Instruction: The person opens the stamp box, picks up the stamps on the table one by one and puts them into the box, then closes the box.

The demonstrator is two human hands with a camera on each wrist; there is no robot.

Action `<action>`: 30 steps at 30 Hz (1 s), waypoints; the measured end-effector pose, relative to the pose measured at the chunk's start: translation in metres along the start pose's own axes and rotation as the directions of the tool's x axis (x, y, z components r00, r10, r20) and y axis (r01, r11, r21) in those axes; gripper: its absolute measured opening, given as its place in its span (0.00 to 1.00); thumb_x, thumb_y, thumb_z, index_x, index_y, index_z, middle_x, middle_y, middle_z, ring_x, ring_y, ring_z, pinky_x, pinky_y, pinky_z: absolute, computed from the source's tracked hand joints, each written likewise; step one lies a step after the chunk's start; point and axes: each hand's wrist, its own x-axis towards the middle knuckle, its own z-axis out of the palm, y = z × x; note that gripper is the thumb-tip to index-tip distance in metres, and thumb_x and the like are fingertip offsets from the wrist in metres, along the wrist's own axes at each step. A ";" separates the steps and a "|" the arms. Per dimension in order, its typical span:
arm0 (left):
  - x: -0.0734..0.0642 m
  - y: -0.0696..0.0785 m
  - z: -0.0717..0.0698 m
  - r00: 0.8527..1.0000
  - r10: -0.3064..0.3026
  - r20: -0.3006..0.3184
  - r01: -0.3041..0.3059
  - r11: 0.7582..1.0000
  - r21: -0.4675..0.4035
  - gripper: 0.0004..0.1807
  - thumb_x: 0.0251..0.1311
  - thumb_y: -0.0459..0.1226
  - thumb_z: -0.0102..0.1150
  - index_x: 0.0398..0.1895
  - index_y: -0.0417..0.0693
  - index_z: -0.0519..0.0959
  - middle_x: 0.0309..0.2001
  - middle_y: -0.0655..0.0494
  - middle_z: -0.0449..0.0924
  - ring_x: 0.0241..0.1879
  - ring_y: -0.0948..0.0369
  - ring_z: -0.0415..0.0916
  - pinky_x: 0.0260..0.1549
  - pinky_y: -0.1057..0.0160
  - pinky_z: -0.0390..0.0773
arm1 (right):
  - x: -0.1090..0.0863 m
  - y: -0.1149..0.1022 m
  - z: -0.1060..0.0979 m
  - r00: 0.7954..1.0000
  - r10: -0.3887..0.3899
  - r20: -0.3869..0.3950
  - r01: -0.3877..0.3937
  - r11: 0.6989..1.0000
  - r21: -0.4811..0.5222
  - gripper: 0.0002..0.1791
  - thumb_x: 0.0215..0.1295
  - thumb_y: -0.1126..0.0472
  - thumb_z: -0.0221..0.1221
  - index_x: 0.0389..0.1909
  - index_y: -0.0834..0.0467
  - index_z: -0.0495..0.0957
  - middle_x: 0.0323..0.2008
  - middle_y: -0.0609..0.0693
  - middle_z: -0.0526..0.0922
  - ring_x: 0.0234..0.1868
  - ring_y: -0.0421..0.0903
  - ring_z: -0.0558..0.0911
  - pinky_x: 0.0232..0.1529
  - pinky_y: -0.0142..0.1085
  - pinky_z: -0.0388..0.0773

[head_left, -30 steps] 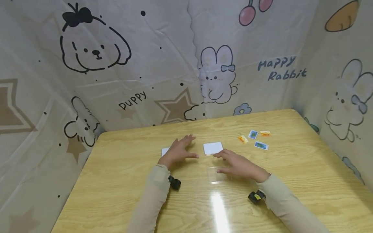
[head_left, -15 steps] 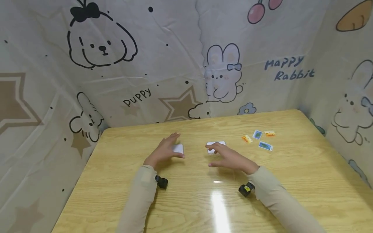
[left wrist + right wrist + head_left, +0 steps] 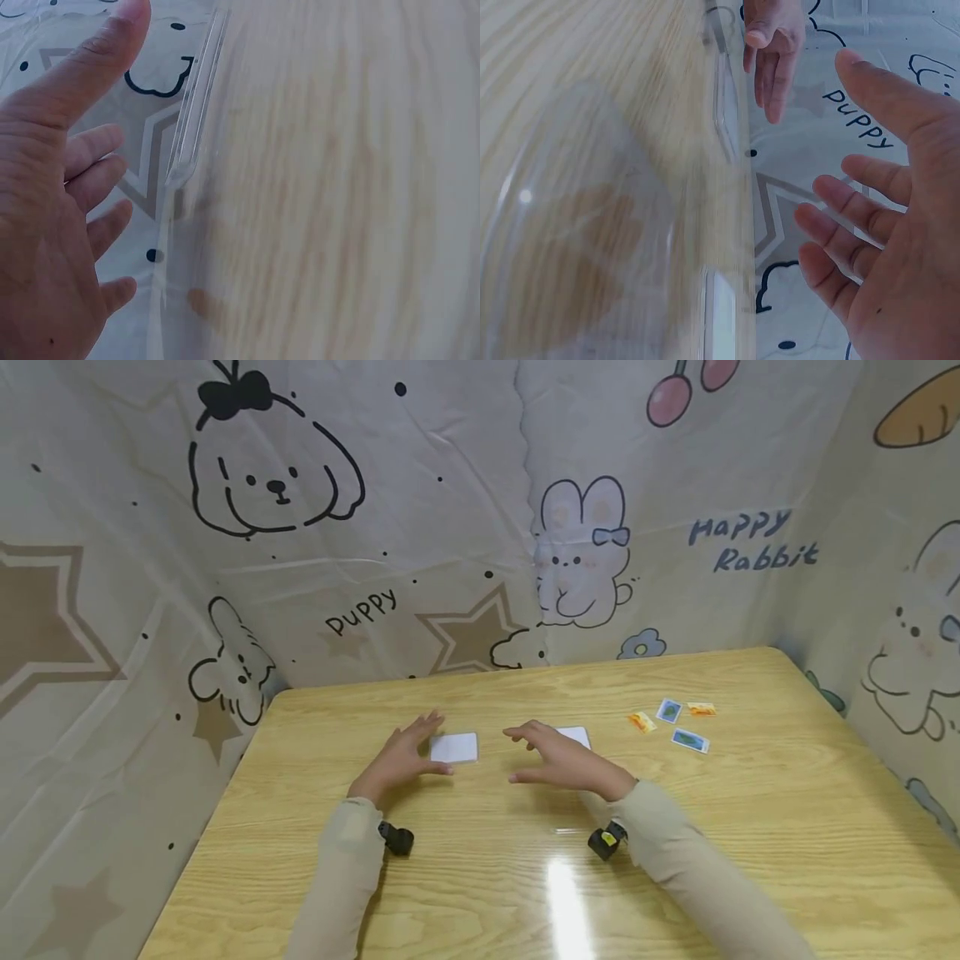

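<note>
White card between hands | left hand, right hand spread, empty

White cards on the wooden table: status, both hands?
Left hand open, fingers beside flat white rectangular card. Right hand open, partly covering second white card. Neither gripped. Small colourful picture cards lie apart, far right.

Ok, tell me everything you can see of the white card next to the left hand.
The white card is a small blank rectangle with rounded corners, thin and flat like paper or plastic, lying face-flat on the wooden table. Its long side runs left to right. The left hand lies beside its left edge with straight fingers, its thumb at the near corner; contact cannot be told. No print shows on it.
</note>
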 end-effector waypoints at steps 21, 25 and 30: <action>-0.005 -0.027 0.006 0.997 -0.075 0.025 0.076 0.995 -0.057 0.49 0.50 0.58 0.68 0.74 0.53 0.60 0.77 0.53 0.47 0.78 0.49 0.36 0.74 0.41 0.31 | 0.061 -0.036 0.020 0.996 0.053 0.068 -0.050 0.998 -0.042 0.39 0.62 0.46 0.63 0.70 0.56 0.63 0.62 0.57 0.71 0.60 0.53 0.74 0.58 0.49 0.76; -0.006 -0.029 0.007 0.998 -0.063 0.020 0.064 0.997 -0.044 0.47 0.52 0.57 0.67 0.74 0.53 0.60 0.77 0.54 0.47 0.78 0.50 0.37 0.74 0.42 0.31 | 0.071 -0.036 0.026 0.993 0.086 0.085 -0.082 0.996 -0.048 0.40 0.61 0.47 0.65 0.70 0.58 0.63 0.63 0.60 0.70 0.63 0.55 0.72 0.62 0.50 0.73; -0.006 -0.031 0.007 0.998 -0.058 0.008 0.058 0.998 -0.035 0.46 0.53 0.56 0.66 0.73 0.53 0.61 0.77 0.54 0.48 0.78 0.51 0.39 0.74 0.43 0.32 | 0.081 -0.031 0.032 0.981 0.163 0.106 -0.155 0.984 -0.083 0.42 0.59 0.45 0.66 0.71 0.56 0.62 0.66 0.60 0.66 0.64 0.55 0.71 0.62 0.51 0.73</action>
